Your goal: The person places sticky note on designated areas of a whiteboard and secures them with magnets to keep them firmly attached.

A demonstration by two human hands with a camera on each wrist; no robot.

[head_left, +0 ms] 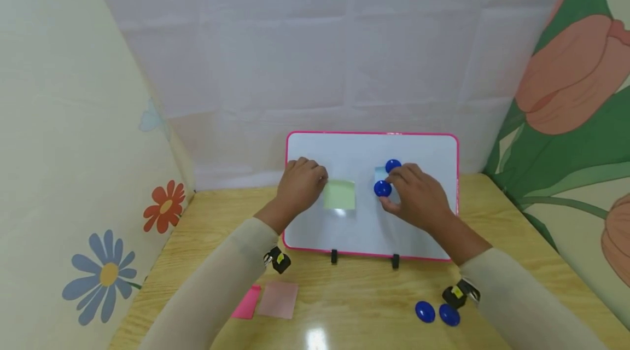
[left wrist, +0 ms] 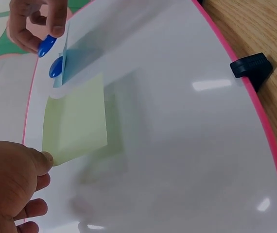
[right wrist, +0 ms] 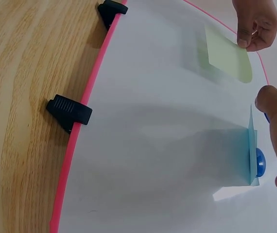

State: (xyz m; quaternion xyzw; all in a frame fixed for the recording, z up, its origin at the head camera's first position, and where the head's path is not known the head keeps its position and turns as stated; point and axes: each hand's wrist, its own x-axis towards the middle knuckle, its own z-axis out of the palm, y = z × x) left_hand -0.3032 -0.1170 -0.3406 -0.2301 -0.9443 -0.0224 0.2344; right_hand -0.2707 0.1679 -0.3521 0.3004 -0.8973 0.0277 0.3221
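My left hand point(head_left: 301, 183) pinches a pale green sticky note point(head_left: 339, 195) by its upper left corner, in front of a whiteboard point(head_left: 339, 235) with a pink rim. In the left wrist view, the note point(left wrist: 77, 121) tilts away from the board and casts a shadow on it. Between thumb and fingers, my right hand point(head_left: 420, 197) holds a round blue magnet point(head_left: 382, 188). Close by, a second blue magnet point(head_left: 392, 166) sits at the top of a light blue sticky note point(right wrist: 252, 155) on the board. That note's lower part stands out from the surface.
Two more blue magnets point(head_left: 425, 311) lie on the wooden table point(head_left: 354, 301) at the right front. A bright pink note point(head_left: 247, 302) and a light pink note point(head_left: 278, 300) lie near my left sleeve. Black feet point(head_left: 396, 261) support the board's lower edge.
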